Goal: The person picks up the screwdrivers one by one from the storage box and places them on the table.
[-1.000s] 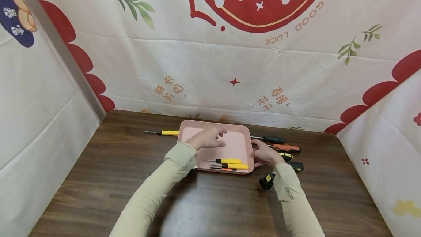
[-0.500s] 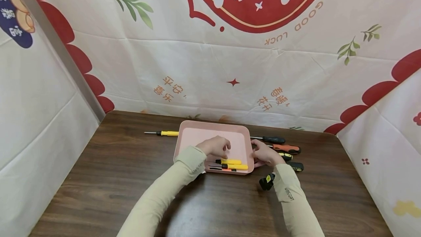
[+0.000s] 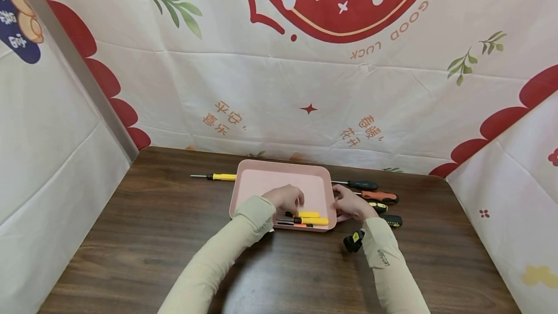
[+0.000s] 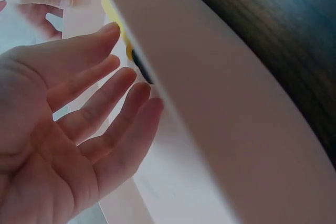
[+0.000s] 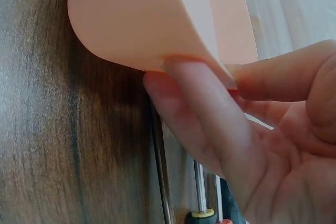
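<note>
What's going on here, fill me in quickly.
A person is busy at a pink tray. The right hand grips its right side, while the left hand is over the inside, fingers gently curved close to the yellow-handled screwdrivers lying along the near edge; whether it touches one is unclear. More tools lie on the table to either side.

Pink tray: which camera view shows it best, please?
The head view shows the pink tray best: nearly its whole outline is visible, though the left hand hides part. The left wrist view shows only part of it, close up; the right wrist view shows one end, held by the right hand.
</note>
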The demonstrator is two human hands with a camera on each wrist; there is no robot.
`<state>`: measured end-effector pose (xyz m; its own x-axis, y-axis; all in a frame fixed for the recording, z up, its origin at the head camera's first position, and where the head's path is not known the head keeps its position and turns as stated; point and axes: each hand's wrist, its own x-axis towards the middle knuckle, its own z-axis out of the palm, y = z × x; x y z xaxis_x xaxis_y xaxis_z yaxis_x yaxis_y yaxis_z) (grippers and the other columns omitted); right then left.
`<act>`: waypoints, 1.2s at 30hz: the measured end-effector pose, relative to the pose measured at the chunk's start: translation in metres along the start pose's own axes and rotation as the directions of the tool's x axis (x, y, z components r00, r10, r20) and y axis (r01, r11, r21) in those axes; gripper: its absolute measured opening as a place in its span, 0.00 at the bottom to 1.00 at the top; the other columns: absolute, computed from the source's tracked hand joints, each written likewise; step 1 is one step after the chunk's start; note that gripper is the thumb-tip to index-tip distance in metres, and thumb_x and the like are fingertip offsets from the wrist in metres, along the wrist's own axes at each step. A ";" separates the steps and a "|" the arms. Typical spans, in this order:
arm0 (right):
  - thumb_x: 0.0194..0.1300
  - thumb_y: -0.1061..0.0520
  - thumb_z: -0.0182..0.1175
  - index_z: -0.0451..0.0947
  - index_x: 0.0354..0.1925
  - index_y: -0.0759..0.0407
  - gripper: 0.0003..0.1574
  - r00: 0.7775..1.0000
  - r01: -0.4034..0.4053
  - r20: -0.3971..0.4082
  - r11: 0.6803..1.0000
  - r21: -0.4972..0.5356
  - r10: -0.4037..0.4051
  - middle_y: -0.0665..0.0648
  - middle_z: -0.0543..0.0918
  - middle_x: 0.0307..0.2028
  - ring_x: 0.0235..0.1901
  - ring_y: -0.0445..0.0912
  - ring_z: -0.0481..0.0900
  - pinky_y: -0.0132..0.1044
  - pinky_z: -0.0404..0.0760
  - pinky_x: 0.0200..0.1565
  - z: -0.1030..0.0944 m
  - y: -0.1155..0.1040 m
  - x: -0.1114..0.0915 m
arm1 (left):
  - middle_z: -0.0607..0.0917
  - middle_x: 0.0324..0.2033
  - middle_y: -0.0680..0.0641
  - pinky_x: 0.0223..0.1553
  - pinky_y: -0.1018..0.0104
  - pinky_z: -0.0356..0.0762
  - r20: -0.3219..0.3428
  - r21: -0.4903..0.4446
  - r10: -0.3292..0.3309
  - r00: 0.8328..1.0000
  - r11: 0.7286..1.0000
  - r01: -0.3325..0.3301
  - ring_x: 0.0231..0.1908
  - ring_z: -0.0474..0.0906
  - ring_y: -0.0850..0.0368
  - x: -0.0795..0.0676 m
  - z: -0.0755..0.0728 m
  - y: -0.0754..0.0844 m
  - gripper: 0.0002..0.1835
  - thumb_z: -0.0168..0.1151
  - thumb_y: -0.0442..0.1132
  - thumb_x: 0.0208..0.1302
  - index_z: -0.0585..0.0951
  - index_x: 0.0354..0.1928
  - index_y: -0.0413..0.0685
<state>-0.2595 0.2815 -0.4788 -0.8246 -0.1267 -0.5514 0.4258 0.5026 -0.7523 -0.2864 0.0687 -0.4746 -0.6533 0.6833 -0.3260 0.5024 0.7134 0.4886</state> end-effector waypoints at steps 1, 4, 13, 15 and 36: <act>0.59 0.70 0.47 0.47 0.65 0.62 0.38 1.000 0.005 0.004 1.000 -0.001 -0.005 0.66 0.69 0.41 0.25 0.47 0.79 0.42 0.82 0.27 0.000 0.000 0.000 | 0.80 0.32 0.52 0.33 0.73 0.72 0.003 0.003 -0.001 1.000 1.000 0.001 0.32 0.73 0.62 0.000 0.001 0.000 0.14 0.68 0.36 0.50 0.80 0.41 0.46; 0.59 0.70 0.46 0.46 0.66 0.63 0.38 1.000 0.015 0.015 1.000 0.001 -0.015 0.67 0.69 0.42 0.26 0.47 0.78 0.42 0.82 0.27 0.000 -0.001 0.000 | 0.80 0.33 0.52 0.33 0.73 0.73 0.016 0.013 -0.005 1.000 1.000 0.005 0.33 0.74 0.62 0.000 0.002 0.003 0.13 0.68 0.35 0.50 0.81 0.40 0.46; 0.59 0.69 0.47 0.46 0.66 0.62 0.39 1.000 0.001 0.009 1.000 0.002 -0.001 0.67 0.68 0.43 0.28 0.48 0.79 0.42 0.82 0.28 0.001 -0.002 -0.002 | 0.81 0.33 0.52 0.33 0.73 0.73 0.026 0.030 -0.022 0.999 0.999 0.021 0.33 0.74 0.63 -0.003 0.004 0.008 0.12 0.68 0.31 0.48 0.82 0.38 0.47; 0.59 0.69 0.47 0.46 0.66 0.63 0.39 1.000 0.005 0.014 1.000 -0.002 -0.005 0.67 0.68 0.44 0.28 0.48 0.79 0.42 0.82 0.28 0.001 -0.002 -0.002 | 0.80 0.31 0.53 0.31 0.73 0.72 0.025 0.025 -0.024 0.999 0.999 0.024 0.30 0.72 0.63 -0.003 0.005 0.008 0.10 0.67 0.30 0.48 0.82 0.35 0.47; 0.58 0.69 0.47 0.48 0.65 0.62 0.38 1.000 -0.002 -0.011 1.000 -0.010 0.001 0.67 0.70 0.43 0.27 0.48 0.79 0.42 0.82 0.27 0.001 0.001 0.001 | 0.80 0.27 0.55 0.30 0.75 0.73 -0.023 -0.035 0.045 0.999 0.998 -0.046 0.29 0.73 0.65 -0.004 0.000 -0.003 0.09 0.67 0.30 0.47 0.82 0.31 0.50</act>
<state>-0.2595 0.2808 -0.4802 -0.8281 -0.1165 -0.5484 0.4234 0.5113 -0.7479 -0.2848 0.0640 -0.4750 -0.6427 0.7112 -0.2849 0.5121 0.6754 0.5307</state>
